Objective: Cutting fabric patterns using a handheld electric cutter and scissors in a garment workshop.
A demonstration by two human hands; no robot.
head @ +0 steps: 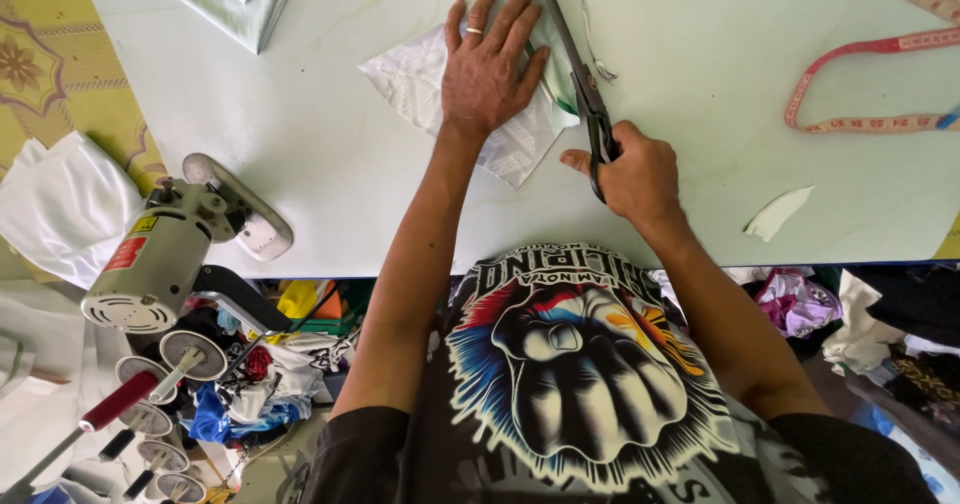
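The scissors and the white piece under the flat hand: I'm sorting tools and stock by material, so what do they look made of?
The scissors look like metal: long dark blades with a dull sheen, held in the right hand. The white piece under the left hand looks like thin woven cloth, matt, faintly patterned, with loose threads at the cut edge.

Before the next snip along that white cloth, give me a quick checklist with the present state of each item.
1. Left hand flat on the white cloth, pinning it to the table: ok.
2. Right hand gripping the scissors by the handles: ok.
3. Left fingers apart from the blades: ok, though close beside them.
4. Blades engaged in the cloth edge: cannot tell, the tips run out of the picture.
5. Measuring tape away from the cutting line: ok, it lies far to the right.
6. Cloth scrap out of the way: ok.
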